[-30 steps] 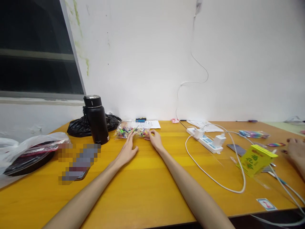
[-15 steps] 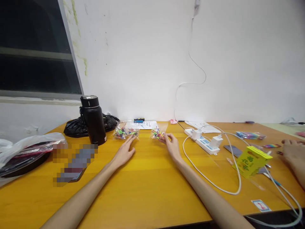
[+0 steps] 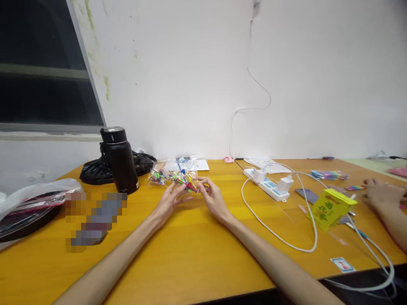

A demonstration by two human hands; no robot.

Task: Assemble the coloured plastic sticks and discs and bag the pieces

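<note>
My right hand point(image 3: 214, 200) pinches the lower right corner of a clear plastic bag point(image 3: 190, 171) holding small colourful plastic pieces in red, green, blue and yellow. Against the near edge of this bag rest the fingertips of my left hand point(image 3: 170, 202), its thumb stretched out apart from the fingers. A second clear bag point(image 3: 155, 177) of similar pieces lies just behind and to the left, partly overlapped by the first. Exactly where one bag ends and the other begins is hard to see.
A black bottle point(image 3: 119, 161) stands left, before a black plastic bag point(image 3: 87, 171). Nearer lies a pixelated phone point(image 3: 98, 224). To the right are a white power strip point(image 3: 271, 189) with looping cables, a yellow box point(image 3: 330, 208) and another person's hand point(image 3: 383, 195).
My right hand has brought its bag leftward and nearer, up to the other bag. My left hand has shifted slightly right to meet it. The other person's hand has moved left.
</note>
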